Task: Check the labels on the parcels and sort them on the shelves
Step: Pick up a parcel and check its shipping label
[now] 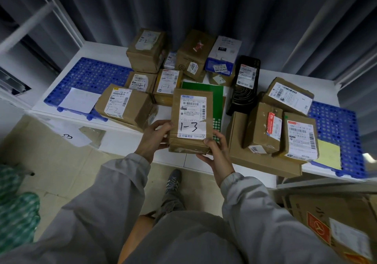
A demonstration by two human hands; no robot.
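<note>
Both grips clamp one parcel (190, 121): left hand (154, 136) and right hand (217, 151) hold its near corners, label (192, 118) up, likely to read "1-3". It hangs over the shelf (114, 47) edge; more boxes (145, 49) beyond.

The left hand (155, 136) and the right hand (217, 153) flank the parcel marked 1-3 (190, 121), held above the near edge of the shelf (67, 64). Left of the left hand lies the parcel marked 1-2 (124, 105), with the parcels marked 2-1 (140, 82) and 2-2 (145, 49) behind it. Right of the right hand a flat carton (263, 159) bears two smaller parcels (263, 128) side by side, and beyond the hands a flat packet (204, 92) lies under the held parcel's far end.
</note>
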